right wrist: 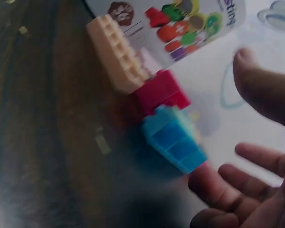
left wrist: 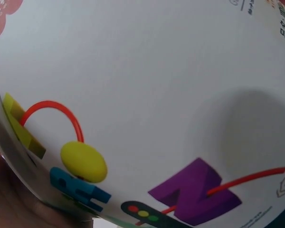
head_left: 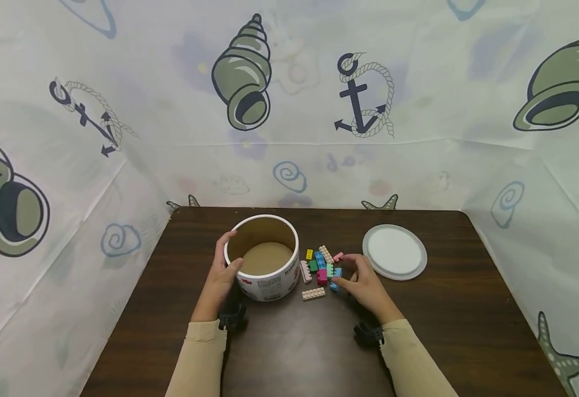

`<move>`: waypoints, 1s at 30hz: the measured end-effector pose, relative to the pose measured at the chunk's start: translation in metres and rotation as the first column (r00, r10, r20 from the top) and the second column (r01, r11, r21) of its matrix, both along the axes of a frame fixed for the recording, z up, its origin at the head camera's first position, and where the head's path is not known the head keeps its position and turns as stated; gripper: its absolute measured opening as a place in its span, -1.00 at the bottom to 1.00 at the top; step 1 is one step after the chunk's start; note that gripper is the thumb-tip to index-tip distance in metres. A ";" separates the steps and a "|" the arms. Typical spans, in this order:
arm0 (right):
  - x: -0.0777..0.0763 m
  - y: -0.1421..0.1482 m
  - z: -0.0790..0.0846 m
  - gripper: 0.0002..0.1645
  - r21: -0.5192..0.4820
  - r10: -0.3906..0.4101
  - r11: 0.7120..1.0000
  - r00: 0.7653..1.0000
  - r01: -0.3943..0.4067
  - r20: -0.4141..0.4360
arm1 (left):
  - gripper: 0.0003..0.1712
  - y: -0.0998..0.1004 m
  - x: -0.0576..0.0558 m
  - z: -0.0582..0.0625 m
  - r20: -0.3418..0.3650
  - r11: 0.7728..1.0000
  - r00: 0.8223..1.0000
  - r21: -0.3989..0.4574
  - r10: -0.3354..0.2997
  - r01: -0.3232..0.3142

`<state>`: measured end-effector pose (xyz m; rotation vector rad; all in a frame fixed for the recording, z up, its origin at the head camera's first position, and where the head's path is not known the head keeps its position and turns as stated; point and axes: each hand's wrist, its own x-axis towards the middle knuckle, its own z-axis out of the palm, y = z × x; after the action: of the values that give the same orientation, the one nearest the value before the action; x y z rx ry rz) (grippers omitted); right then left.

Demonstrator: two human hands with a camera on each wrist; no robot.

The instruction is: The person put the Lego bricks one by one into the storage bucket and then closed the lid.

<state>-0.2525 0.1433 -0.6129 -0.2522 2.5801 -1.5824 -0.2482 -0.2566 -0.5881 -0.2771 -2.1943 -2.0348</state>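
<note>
In the head view, my left hand [head_left: 221, 279] grips the left side of a round white tub [head_left: 271, 285], its thumb over the rim. Nothing shows on the tub's brown inner floor. The tub's printed wall [left wrist: 147, 80] fills the left wrist view. Beside the tub lies a cluster of toy building bricks, among them a magenta brick [right wrist: 162, 92], a blue brick [right wrist: 175, 140] and a peach brick [head_left: 313, 294]. My right hand [head_left: 366, 284] hovers at the cluster's right side, thumb and fingers apart. One fingertip is close to a small pink brick [head_left: 338, 257]; whether they touch is unclear.
A round white lid [head_left: 395, 252] lies flat on the dark wooden table [head_left: 448, 309], right of the bricks. A pale printed curtain [head_left: 309, 99] stands behind the table and along both its sides.
</note>
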 end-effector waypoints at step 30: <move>-0.008 0.005 -0.021 0.03 0.100 0.033 0.994 0.999 -0.032 -0.002 | -0.13 0.000 0.001 -0.002 0.009 1.000 1.000 0.001 0.020 -0.020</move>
<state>-0.2603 0.1478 -0.6336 -0.2867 2.6340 -1.4382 -0.2471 -0.2562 -0.5902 -0.2460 -2.1918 -2.0312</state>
